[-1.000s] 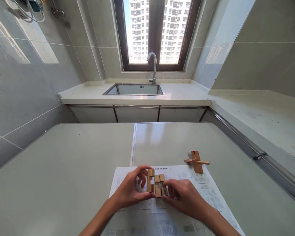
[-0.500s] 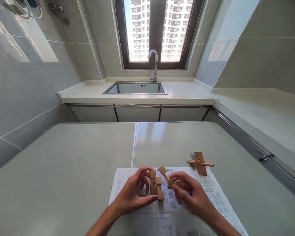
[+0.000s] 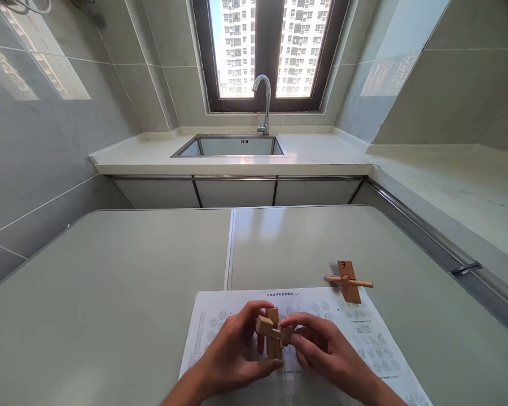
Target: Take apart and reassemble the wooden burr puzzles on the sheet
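My left hand [image 3: 236,354] grips a partly joined wooden puzzle [image 3: 274,348] between thumb and fingers, holding it upright over the printed sheet. In my right hand [image 3: 328,344], thumb and fingertips pinch one end of a notched wooden puzzle piece [image 3: 265,326]. That piece lies across the front of the joined blocks, its free block end pointing left. It overlaps the puzzle in view; whether it is seated in it I cannot tell. My fingers hide part of both.
Under my hands lies a sheet of printed diagrams [image 3: 211,307]. A flat wooden piece with a dowel through it [image 3: 347,281] rests at the sheet's upper right edge. Beyond the pale table [image 3: 110,282] are a counter with a sink [image 3: 237,148] and a tap [image 3: 267,104].
My right hand has brought the notched piece left and turned it from slanting to nearly level, across the joined blocks. Both hands sit slightly lower in view, and the camera has shifted a little.
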Demonstrator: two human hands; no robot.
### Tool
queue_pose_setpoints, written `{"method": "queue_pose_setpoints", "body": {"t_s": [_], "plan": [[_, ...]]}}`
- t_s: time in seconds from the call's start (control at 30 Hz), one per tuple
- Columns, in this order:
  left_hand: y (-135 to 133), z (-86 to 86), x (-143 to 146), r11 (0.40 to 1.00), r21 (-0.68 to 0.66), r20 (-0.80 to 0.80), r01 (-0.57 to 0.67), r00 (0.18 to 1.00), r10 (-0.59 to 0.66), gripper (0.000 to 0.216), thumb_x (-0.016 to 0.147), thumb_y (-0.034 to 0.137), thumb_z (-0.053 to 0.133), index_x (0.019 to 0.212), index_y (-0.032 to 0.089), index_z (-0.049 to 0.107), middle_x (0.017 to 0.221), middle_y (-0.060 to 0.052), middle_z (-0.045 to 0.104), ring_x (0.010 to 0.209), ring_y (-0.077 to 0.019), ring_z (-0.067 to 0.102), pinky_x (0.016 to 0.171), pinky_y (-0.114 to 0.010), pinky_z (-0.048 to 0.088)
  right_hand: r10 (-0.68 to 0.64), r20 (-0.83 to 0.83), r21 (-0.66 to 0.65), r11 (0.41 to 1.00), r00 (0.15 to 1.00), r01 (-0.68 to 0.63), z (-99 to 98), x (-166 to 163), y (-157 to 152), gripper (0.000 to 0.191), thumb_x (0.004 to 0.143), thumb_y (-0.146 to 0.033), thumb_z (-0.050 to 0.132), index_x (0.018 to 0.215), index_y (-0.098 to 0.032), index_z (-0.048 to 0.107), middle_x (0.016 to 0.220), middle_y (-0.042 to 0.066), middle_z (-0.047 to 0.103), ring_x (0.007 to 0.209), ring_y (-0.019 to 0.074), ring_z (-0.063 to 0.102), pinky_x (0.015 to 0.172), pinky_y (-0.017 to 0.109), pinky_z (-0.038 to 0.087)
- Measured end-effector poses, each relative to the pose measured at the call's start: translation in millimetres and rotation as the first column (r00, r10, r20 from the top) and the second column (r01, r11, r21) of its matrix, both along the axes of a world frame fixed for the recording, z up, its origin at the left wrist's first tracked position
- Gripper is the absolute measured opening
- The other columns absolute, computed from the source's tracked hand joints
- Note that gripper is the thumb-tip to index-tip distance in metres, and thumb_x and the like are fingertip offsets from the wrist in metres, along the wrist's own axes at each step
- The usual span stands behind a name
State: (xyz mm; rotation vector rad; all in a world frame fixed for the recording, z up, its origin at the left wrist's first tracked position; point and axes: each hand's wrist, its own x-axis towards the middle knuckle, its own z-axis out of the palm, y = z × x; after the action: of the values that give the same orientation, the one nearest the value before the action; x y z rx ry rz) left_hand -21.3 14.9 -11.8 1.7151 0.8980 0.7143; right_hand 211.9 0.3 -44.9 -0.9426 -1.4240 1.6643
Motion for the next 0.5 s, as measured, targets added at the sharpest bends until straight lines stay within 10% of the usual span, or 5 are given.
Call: {"method": "queue_pose_setpoints", "body": {"t_s": [0.5], "plan": [[0.6,1.7,-2.6,0.998,-0.061,0.028,-0.005,1.0,0.007,0.07,0.074,0.019,0.085,0.133,0.031,0.05,0.107,-0.003,0.073,0.079,-0.0174,0.069,0.069,-0.027,0.053,-0.044,0.056,-0.031,0.998,0.997,0.046,6.5,-1.3,0.9,0.042,0.096,-0.059,0.066,0.112,-0.022,0.074,0.064,-0.001,0.057,0.056,0.0158,0.053,0.058,0.029,0.044]]}}
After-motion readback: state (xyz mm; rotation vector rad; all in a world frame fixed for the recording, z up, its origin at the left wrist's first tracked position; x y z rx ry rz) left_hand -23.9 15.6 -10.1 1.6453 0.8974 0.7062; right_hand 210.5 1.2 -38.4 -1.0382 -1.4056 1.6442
